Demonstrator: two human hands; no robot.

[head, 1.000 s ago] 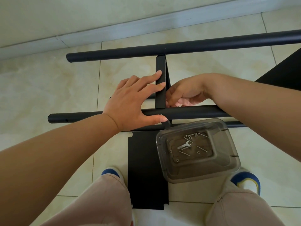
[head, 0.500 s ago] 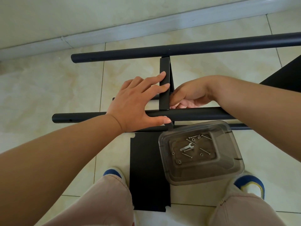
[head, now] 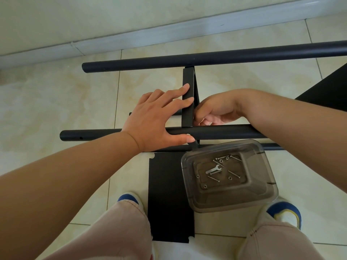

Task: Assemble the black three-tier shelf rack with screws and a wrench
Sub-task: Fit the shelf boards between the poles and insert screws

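The partly built rack lies on its side on the tiled floor. The near tube (head: 216,132) runs left to right under both wrists, and the upright shelf panel (head: 187,98) stands between the hands, its long axis pointing away toward the far tube (head: 187,59). The left hand (head: 155,119) is spread flat, fingers straight against the panel and thumb on the near tube. The right hand (head: 214,111) is curled behind the panel; what it pinches cannot be told. The steel parts are judged stiff, smooth and fairly light, best held at the tubes. The wrench (head: 213,169) lies in the clear tray (head: 262,196), just below the right wrist.
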